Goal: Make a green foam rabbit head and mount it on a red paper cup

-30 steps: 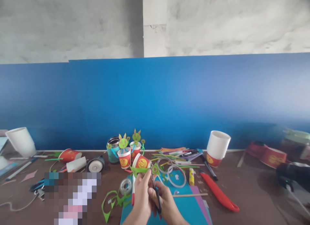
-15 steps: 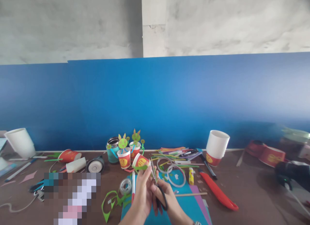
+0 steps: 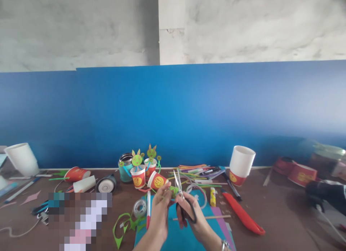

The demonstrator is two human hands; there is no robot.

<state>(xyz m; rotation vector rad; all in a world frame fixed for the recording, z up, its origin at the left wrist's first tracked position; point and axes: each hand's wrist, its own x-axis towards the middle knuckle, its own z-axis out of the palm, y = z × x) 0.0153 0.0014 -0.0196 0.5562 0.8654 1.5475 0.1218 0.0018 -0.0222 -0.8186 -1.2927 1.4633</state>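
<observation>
My right hand (image 3: 191, 211) grips black-handled scissors (image 3: 178, 181), whose blades point up and stand slightly apart. Beside it, my left hand (image 3: 161, 207) pinches a small green paper piece (image 3: 173, 190) just left of the blades. Both hands are above a blue sheet (image 3: 178, 234). Behind my left hand lies a tipped red-and-white paper cup (image 3: 156, 180). Two upright cups, a nearer one (image 3: 139, 179) and a farther one (image 3: 151, 168), carry green rabbit-faced paper figures. Green paper offcuts (image 3: 121, 225) and a tape roll (image 3: 140, 208) lie to the left.
On the right are a glue stick (image 3: 213, 197), a red-cased cutter (image 3: 242, 211) and a stack of white cups (image 3: 242, 164). Coloured sticks (image 3: 191, 167) are heaped at the back. A teal flask (image 3: 125, 171) stands behind the figures. Pixelated blocks cover the lower left.
The scissors and my right hand have shifted right, away from my left hand. More of the green piece shows in my left fingers.
</observation>
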